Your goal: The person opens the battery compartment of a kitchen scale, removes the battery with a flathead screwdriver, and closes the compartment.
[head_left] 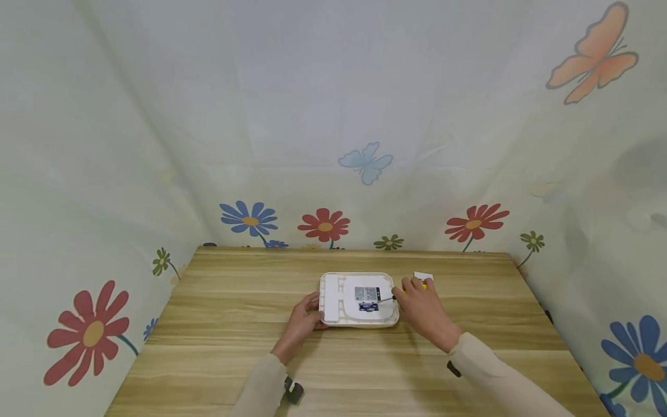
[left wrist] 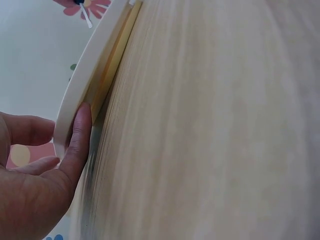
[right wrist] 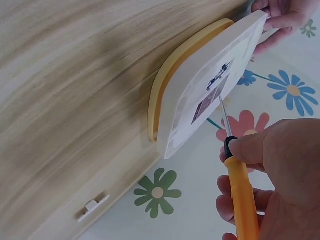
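A white rounded-rectangle device (head_left: 333,298) lies underside up on the table, with a yellow layer (right wrist: 159,95) below it. Its underside carries a printed label (head_left: 367,293) and an open bay with blue batteries (head_left: 368,307). My left hand (head_left: 304,317) grips the device's left edge, one digit under the rim and others at its upper side. In my right hand (head_left: 424,307) is a screwdriver (right wrist: 242,192) with a yellow handle and black collar. Its thin metal shaft points at the battery bay from the right; in the head view the tip overlaps the bay's edge.
A small white piece like a battery cover (head_left: 423,275) lies behind my right hand. The wood-grain table (head_left: 234,301) meets a flower-printed curtain (head_left: 292,116) at the back and sides. Dark straps (head_left: 293,391) hang by my sleeves.
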A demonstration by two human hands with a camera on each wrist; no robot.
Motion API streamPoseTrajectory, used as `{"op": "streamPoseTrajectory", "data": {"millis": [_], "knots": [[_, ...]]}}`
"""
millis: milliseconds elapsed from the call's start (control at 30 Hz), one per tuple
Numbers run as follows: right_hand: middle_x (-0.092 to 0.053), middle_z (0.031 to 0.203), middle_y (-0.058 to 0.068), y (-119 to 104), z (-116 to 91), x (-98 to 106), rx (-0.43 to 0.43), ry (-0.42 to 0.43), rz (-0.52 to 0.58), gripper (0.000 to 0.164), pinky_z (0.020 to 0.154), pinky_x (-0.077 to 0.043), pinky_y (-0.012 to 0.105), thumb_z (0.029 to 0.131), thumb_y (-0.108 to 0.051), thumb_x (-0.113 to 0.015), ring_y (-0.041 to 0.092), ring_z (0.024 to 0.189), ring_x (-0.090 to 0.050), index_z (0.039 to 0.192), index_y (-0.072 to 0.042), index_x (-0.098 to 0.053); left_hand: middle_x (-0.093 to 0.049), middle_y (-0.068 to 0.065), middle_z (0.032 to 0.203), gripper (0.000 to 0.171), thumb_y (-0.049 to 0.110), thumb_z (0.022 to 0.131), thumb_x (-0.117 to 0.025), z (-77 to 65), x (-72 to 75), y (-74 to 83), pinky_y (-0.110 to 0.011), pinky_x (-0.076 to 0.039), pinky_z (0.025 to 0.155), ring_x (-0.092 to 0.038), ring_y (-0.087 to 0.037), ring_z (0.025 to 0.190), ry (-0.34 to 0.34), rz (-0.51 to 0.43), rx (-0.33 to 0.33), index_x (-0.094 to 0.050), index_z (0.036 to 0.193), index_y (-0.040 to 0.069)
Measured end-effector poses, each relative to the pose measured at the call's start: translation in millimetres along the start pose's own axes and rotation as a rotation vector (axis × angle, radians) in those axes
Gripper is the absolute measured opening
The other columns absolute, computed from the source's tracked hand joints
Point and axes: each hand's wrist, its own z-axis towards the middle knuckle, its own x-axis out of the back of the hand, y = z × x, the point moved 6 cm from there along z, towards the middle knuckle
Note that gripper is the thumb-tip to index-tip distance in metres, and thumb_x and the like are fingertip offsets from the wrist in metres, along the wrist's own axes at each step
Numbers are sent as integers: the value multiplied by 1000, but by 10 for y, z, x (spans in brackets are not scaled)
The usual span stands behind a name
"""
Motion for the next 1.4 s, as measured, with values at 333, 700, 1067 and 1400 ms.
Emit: {"op": "streamPoseTrajectory", "data": {"millis": [333,700,1067,1400], "knots": [[-58,92,8,-64,26,-18,37,4,-76,19,84,-46,52,84,-9,-70,28,92,-53,102,-15,-68,-47,-32,136,61,-5,90,-50,-7,-5,15,-36,-63,73,-66,-19,88,-1,2,-9,-33,149,-4],[-56,95,9,-127,63,15,67,-38,-132,18,84,-45,51,84,-8,-71,29,93,-51,101,-15,-69,-46,-32,137,60,-5,92,-51,-22,0,39,-43,-63,76,-65,-21,89,-8,5,-10,-32,149,-2],[-58,94,9,-216,108,46,137,-2,-186,10,82,-46,49,83,-7,-71,28,92,-51,90,-14,-69,-46,-33,138,61,-7,90,-50,-27,-6,15,-39,-63,73,-65,-20,88,-3,-2,-18,-33,148,-3],[-59,93,7,-252,147,73,155,-12,-231,4,81,-47,47,85,-11,-69,27,90,-52,87,-14,-67,-46,-34,138,61,-7,91,-50,-8,-4,3,-45,-63,77,-66,-24,92,-9,13,-5,-31,149,-4]]}}
